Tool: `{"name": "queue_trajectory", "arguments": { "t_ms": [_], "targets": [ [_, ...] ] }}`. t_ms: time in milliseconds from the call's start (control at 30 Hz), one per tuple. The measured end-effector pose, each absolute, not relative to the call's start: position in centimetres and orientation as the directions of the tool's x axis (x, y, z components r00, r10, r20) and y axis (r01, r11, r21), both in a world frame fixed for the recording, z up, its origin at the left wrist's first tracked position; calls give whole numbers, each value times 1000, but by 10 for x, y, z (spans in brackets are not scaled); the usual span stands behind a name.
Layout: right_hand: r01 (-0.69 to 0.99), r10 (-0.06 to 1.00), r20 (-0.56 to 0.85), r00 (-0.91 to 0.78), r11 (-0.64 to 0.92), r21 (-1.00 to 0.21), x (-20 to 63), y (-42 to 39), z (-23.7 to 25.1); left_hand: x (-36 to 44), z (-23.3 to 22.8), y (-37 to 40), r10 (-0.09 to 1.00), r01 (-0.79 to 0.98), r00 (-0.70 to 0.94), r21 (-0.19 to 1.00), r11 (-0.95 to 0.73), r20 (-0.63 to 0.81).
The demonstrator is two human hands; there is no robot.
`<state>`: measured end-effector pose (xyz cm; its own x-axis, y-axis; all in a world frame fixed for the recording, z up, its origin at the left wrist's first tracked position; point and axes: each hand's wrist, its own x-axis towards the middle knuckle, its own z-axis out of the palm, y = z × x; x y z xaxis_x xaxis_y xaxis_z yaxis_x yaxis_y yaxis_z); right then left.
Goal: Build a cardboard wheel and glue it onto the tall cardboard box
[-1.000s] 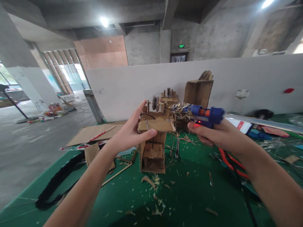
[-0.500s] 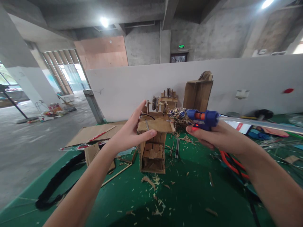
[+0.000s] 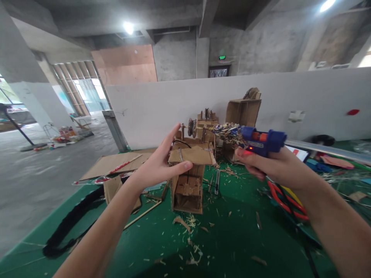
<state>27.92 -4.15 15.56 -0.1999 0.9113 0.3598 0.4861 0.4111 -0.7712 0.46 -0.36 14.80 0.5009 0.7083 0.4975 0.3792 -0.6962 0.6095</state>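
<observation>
left hand (image 3: 158,166): mine, fingers spread, thumb pressing the front edge of the flap atop the cardboard model (image 3: 188,181), fingers along its far side; right hand (image 3: 271,166): mine, closed round the grip of the blue glue gun (image 3: 262,141), held in the air just right of the model, nozzle pointing left, red light glowing; cardboard model: upright on the green table (image 3: 232,247), centre, amid wood shavings (image 3: 189,224); red-handled pliers (image 3: 285,200): on the table under my right wrist; more cardboard pieces (image 3: 242,110): behind, against the white partition (image 3: 162,104)
</observation>
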Motion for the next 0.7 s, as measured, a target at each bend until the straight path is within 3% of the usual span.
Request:
{"name": "queue_trajectory", "arguments": {
  "t_ms": [167, 367, 700],
  "targets": [
    [491, 931, 328, -160, 363, -792, 278, -42, 156, 6, 149, -6, 705, 360, 513, 623, -695, 490],
    [374, 926, 329, -185, 376, -848, 279, -42, 157, 5, 148, -5, 682, 356, 524, 596, -720, 510],
    [363, 921, 340, -191, 388, -848, 281, -38, 157, 4, 149, -6, 680, 375, 534, 580, -723, 503]
  ]
}}
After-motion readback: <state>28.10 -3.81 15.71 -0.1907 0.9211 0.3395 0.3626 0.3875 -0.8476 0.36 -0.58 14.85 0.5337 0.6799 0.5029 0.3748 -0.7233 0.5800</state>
